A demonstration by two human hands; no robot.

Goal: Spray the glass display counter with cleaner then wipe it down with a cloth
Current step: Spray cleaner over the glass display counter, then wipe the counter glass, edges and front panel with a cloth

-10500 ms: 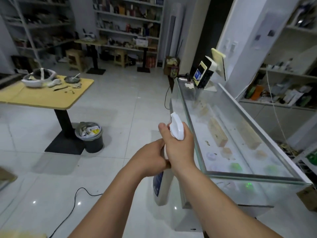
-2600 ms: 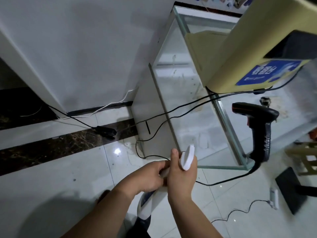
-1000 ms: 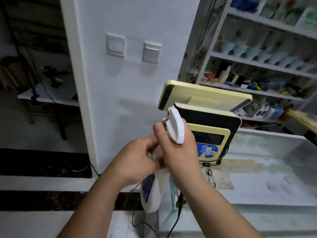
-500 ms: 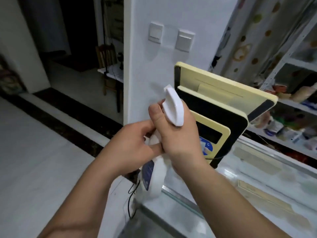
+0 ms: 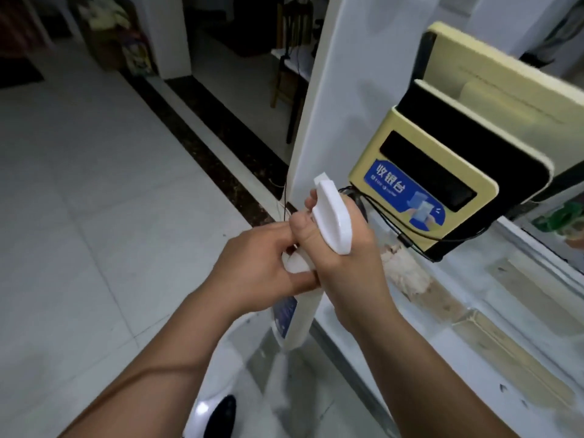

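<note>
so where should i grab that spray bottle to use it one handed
Probably the narrow neck just under the white trigger head of the spray bottle, coming from behind as the right hand does: the head overhangs the fist, which should stop slipping, and the nozzle points away.

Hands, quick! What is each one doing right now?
Left hand: curled round the spray bottle at its neck.
Right hand: gripping the spray bottle just under its white head.

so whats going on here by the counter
A person holds a white spray bottle in both hands at the end of the glass display counter. The right hand wraps the trigger head, the left hand grips the neck below it. A yellow payment terminal stands on the counter. No cloth is in view.
</note>
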